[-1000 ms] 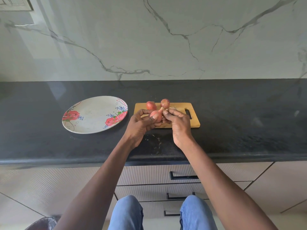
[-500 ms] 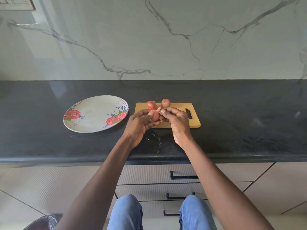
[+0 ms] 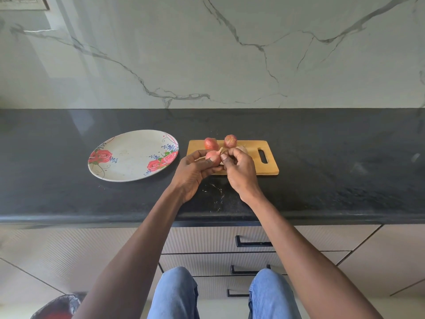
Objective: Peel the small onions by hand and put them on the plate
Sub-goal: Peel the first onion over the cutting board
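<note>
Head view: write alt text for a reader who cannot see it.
A person's left hand holds a small onion while the right hand pinches its skin at the tip, above a wooden cutting board. Two more onions sit at the board's far edge. A floral plate with nothing on it lies to the left on the black counter.

Veined marble wall (image 3: 230, 54), black stone counter (image 3: 345, 157), ribbed beige drawers (image 3: 207, 240) with black handles, pale tiled floor (image 3: 27, 279)

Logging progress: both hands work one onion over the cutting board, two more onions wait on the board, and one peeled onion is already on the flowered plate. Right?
Not quite. The head view shows no onion on the plate. The rest holds: left hand and right hand work one onion; two onions wait on the cutting board.
</note>
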